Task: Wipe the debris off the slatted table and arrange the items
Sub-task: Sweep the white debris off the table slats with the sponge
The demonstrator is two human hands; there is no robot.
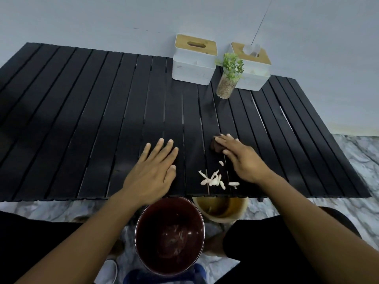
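Observation:
A black slatted table [82, 119] fills the middle of the view. Pale, worm-shaped debris [214, 180] lies in a small heap near its front edge. My right hand [242, 158] presses a dark brown cloth [216, 145] flat on the slats just behind that heap. To the left of the debris, my left hand [153, 171] rests flat on the table with fingers spread and nothing in it. At the back stand two white tissue boxes with wooden lids, one [193, 60] left of the other [253, 67], and a glass vase with a green plant [226, 83] in front.
Below the table's front edge a dark red bucket [147, 218] holds some pale scraps. A tan bowl [240, 210] sits beside it, partly under the table. The floor [356, 160] is marble-patterned. A plain wall stands behind the table.

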